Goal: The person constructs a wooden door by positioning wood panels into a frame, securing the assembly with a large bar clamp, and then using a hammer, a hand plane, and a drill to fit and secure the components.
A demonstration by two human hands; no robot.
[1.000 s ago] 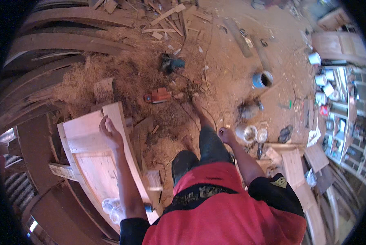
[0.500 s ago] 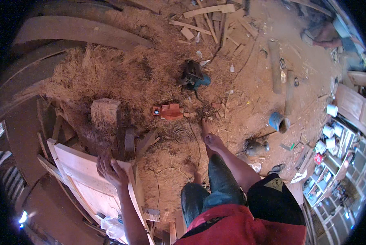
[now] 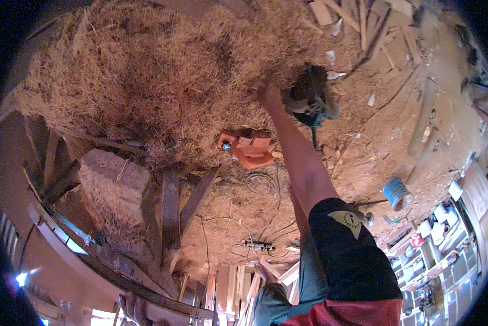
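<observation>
My left hand (image 3: 132, 308) bends at the board's (image 3: 173, 306) edge; my right hand (image 3: 268, 96), openness and hold unclear, is beside the teal tool (image 3: 312, 96) on the floor (image 3: 238, 205): likely heavy, rigid, best gripped by its body.

counts by kind, placed by clock face.
two hands: right hand (image 3: 269, 96) near one o'clock, left hand (image 3: 134, 308) at seven; two power tools: dark-and-teal tool (image 3: 309, 91) between one and two, orange tool (image 3: 253, 158) at twelve; one blue bucket (image 3: 397, 194) at three.
</observation>
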